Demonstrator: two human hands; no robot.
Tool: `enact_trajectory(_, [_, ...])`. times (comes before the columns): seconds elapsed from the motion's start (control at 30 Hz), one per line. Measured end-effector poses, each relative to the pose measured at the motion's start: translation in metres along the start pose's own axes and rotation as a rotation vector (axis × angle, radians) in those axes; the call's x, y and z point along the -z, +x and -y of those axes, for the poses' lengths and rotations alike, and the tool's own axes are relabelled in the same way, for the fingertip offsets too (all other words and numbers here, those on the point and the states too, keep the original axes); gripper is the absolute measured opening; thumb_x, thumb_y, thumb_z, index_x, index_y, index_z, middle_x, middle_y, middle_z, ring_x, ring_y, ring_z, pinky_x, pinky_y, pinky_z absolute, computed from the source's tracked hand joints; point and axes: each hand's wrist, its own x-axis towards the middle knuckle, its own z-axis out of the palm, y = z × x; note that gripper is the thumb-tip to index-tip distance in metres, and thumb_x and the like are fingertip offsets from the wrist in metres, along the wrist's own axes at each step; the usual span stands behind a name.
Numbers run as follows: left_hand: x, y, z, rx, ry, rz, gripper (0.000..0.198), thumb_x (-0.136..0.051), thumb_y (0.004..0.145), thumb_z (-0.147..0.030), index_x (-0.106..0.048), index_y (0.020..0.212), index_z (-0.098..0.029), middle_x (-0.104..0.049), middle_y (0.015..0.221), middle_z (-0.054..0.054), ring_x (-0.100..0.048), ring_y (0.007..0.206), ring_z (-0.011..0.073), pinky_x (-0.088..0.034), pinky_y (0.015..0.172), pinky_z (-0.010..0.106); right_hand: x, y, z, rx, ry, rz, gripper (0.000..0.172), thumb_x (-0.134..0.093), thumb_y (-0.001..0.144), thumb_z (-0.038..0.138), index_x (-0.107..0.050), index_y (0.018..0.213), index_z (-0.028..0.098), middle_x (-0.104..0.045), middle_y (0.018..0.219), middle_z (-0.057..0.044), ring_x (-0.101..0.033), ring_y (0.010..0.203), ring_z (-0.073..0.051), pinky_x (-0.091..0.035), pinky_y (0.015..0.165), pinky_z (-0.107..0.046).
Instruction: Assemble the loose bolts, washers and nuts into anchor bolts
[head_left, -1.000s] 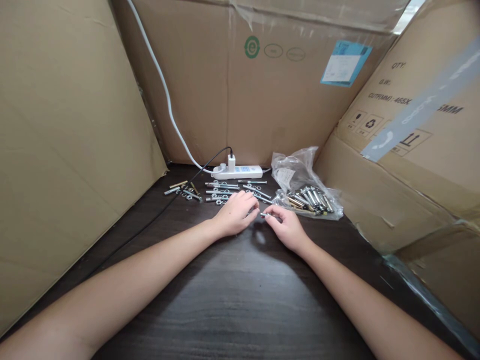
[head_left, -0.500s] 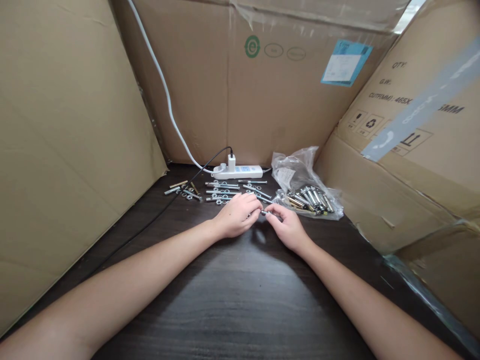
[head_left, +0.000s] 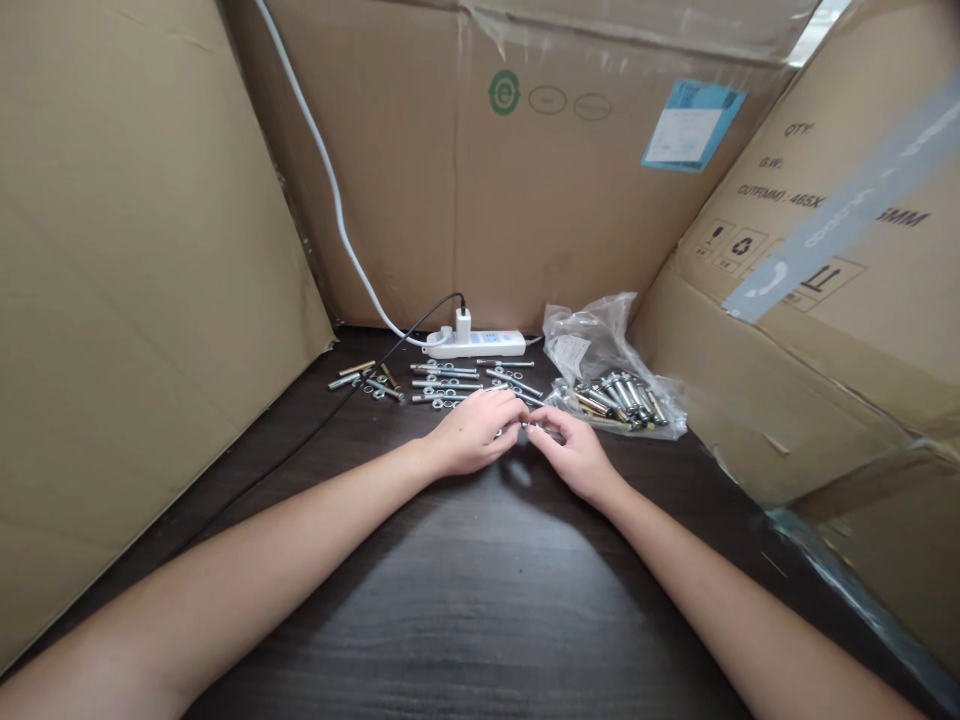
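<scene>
My left hand (head_left: 480,432) and my right hand (head_left: 576,452) meet just above the dark table, fingertips almost touching. Between them is a thin metal bolt (head_left: 525,427), mostly hidden by the fingers. Both hands are closed on it, the right in a pinch of thumb and forefinger. A small shiny piece shows under the left fingers, too small to name. Behind the left hand lie rows of silver bolts (head_left: 445,385) with nuts and washers. More bolts (head_left: 513,382) lie just behind the fingertips.
A clear plastic bag (head_left: 600,335) holding several bolts (head_left: 628,396) lies right of the hands. Loose bolts and sleeves (head_left: 345,380) lie at the left. A white power strip (head_left: 487,345) with a black cable (head_left: 300,445) stands behind. Cardboard boxes (head_left: 375,150) wall the table.
My right fingers have shifted slightly over the bolt, so less of it shows between the hands. My left hand and the rest of the table look the same.
</scene>
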Motion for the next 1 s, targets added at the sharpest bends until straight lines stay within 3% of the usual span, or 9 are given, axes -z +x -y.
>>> enact_trajectory(0.13, [0.001,-0.001,0.002,0.058,0.048,-0.008,0.012,-0.04,0.089,-0.02,-0.052,0.092,-0.019,-0.059,0.093,0.003,-0.052,0.088,0.0182,-0.037,0.08,0.032,-0.001,0.0,0.001,-0.01,-0.027,-0.043,0.017,-0.054,0.081,0.031,-0.063,0.085,0.017,-0.063,0.077,-0.002,-0.054,0.067,-0.016,-0.041,0.066,-0.027])
enact_trajectory(0.27, [0.002,-0.003,0.007,0.154,0.13,0.056,0.01,-0.049,0.079,-0.019,-0.052,0.088,-0.018,-0.06,0.091,0.004,-0.05,0.086,0.0215,-0.036,0.076,0.034,-0.001,0.0,0.002,-0.035,-0.06,-0.093,0.013,-0.054,0.077,0.028,-0.061,0.081,0.017,-0.062,0.075,-0.002,-0.055,0.067,-0.016,-0.041,0.066,-0.026])
enact_trajectory(0.53, [-0.002,-0.004,0.007,0.148,0.255,0.141,0.006,-0.051,0.077,-0.022,-0.05,0.081,-0.018,-0.062,0.088,0.006,-0.052,0.086,0.0247,-0.036,0.074,0.037,0.0,0.0,0.002,-0.043,-0.042,-0.088,0.009,-0.052,0.072,0.023,-0.058,0.077,0.019,-0.054,0.064,0.002,-0.048,0.059,-0.014,-0.037,0.059,-0.025])
enact_trajectory(0.67, [-0.002,-0.002,0.005,0.133,0.26,0.115,0.007,-0.05,0.08,-0.025,-0.049,0.08,-0.018,-0.062,0.087,0.006,-0.052,0.086,0.0245,-0.036,0.074,0.036,0.0,0.0,0.003,-0.04,-0.051,-0.089,0.008,-0.051,0.071,0.022,-0.057,0.077,0.019,-0.051,0.064,0.003,-0.046,0.059,-0.013,-0.036,0.06,-0.025])
enact_trajectory(0.9, [0.003,0.001,-0.002,0.074,0.17,-0.062,0.011,-0.049,0.083,-0.027,-0.05,0.089,-0.017,-0.06,0.09,0.005,-0.052,0.083,0.0204,-0.037,0.076,0.034,0.001,0.001,0.003,-0.035,-0.046,-0.094,0.007,-0.051,0.073,0.024,-0.055,0.075,0.019,-0.051,0.065,0.003,-0.045,0.06,-0.013,-0.036,0.061,-0.025])
enact_trajectory(1.0, [0.005,0.001,-0.005,0.036,0.123,-0.063,0.012,-0.048,0.084,-0.026,-0.05,0.091,-0.017,-0.06,0.091,0.005,-0.053,0.083,0.02,-0.038,0.075,0.034,0.001,0.001,0.003,-0.02,-0.019,-0.065,0.009,-0.051,0.075,0.025,-0.056,0.077,0.018,-0.053,0.067,0.002,-0.047,0.062,-0.014,-0.037,0.063,-0.025])
